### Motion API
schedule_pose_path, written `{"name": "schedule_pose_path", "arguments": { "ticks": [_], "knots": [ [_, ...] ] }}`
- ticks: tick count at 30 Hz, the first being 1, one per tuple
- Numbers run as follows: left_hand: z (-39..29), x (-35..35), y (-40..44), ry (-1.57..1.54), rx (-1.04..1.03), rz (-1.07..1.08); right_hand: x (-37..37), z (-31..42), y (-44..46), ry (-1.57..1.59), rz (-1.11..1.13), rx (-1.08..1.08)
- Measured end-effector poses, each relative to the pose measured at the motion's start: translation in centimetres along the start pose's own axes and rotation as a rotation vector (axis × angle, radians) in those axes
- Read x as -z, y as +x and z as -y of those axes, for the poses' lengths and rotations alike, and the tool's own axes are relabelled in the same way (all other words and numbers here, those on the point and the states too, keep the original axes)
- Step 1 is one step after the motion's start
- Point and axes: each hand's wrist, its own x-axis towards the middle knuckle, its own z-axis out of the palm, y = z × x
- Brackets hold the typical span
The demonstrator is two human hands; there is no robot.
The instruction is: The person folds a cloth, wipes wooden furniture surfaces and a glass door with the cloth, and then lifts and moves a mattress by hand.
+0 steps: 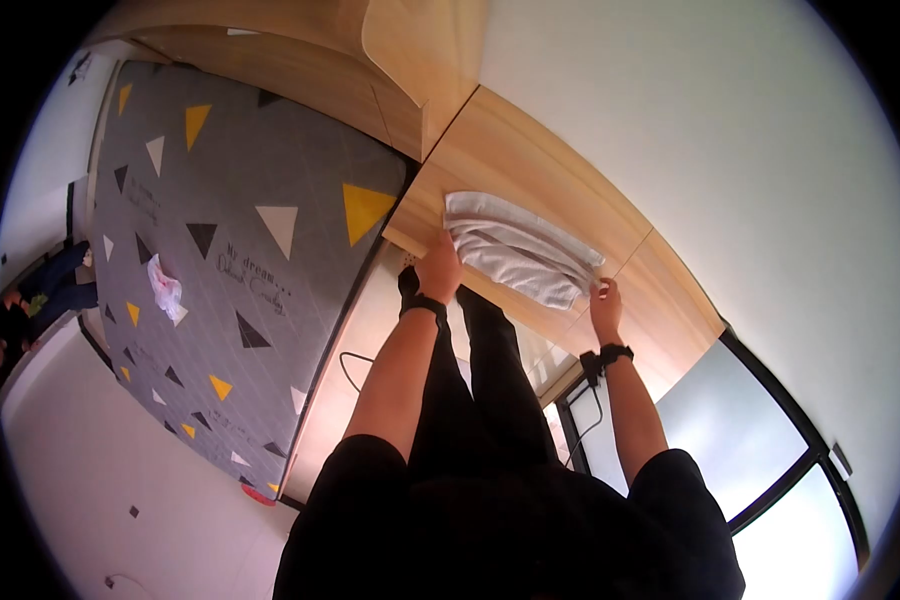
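Pinching the right corner of the towel [520, 250] between thumb and fingertips of the right hand [606, 305], held the left hand [438, 270] closed at the towel's other end, apparently gripping its edge. Could not see every fingertip of the left hand. Laid out between both hands, near the front edge of the surface [535, 155], in long, uneven folds. Could not tell of any small lift off the wood.

Wore 2 dark wristbands, with a thin cable [599, 402] hanging from the right wristband [610, 356]. Stood beside the bed [310, 320], with a crumpled cloth [165, 288] on its patterned sheet. Showed also, at the far left, part of another person [55, 285], well apart from the towel.

Judged the small right pinch the weakest point: might slip under a sharp pull and drop that corner. Risked skewing or opening the loose folds by tugging harder on 1 end than on the other. Risked dragging the towel over the nearby front edge by drawing both ends toward the body. Risked also catching the hanging cable through a wide sweep of the right arm, and so jerking the held corner.
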Motion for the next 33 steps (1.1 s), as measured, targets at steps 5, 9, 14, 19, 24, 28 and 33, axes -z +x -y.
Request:
{"name": "schedule_pose_path", "arguments": {
  "ticks": [5, 9, 14, 19, 24, 28, 33],
  "knots": [
    [-0.4, 2.0, -0.9, 0.011, 0.058, 0.140, -5.2, 2.2, -1.0, -0.115, -0.045, 0.167],
    [1.7, 1.2, -0.5, 0.083, -0.034, 0.040, -7.7, 6.9, -0.1, -0.099, 0.044, 0.020],
    [3.8, 1.1, -0.7, 0.073, -0.003, -0.021, -7.1, 12.6, -0.9, 0.012, 0.172, 0.295],
    [4.6, 2.3, -2.4, 0.231, -0.093, -0.003, -4.8, 13.7, -2.2, -0.069, 0.288, 0.270],
    [6.1, -0.7, -2.0, 0.366, -0.315, -0.115, -3.2, 8.7, -4.0, -0.392, 0.370, 0.075],
    [5.9, 0.3, -2.5, 0.113, -0.174, 0.026, -1.5, 5.9, -5.0, -0.533, 0.466, 0.182],
    [5.7, 2.1, -3.6, -0.262, -0.311, -0.244, 0.2, 7.9, -5.8, -0.223, 0.367, 0.278]
  ]
}}
